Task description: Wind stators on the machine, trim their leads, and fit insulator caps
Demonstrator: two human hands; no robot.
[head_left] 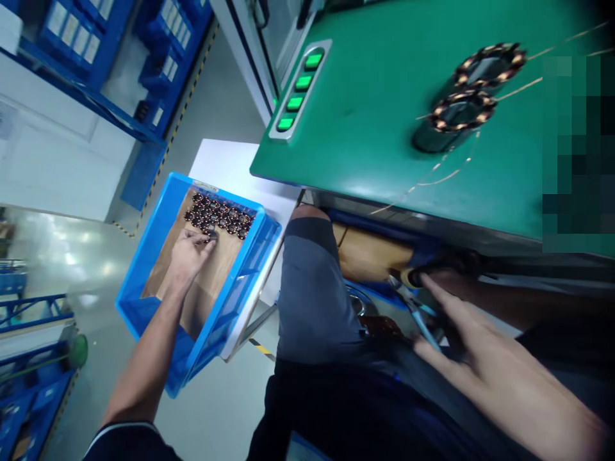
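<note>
Coils [214,213] part-filled the tub [154,234]; two bench coils [439,134] trailed wires [456,171]. Left hand [189,257] pinched a coil [212,235]; right hand [490,355] held pliers [419,317].

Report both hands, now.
Left hand: fingers curled at a copper-wound ring in the blue bin; whether gripped, cannot be told.
Right hand: holding blue-handled pliers.

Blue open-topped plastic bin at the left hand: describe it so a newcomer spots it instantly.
Start at the large green worktop; at its rounded left corner is a white side table. On that stands the blue open-topped plastic bin. Unlike the white-labelled blue shelf bins at the picture's upper left, it has the person's left hand inside, beside clustered copper-wound cores.
</note>
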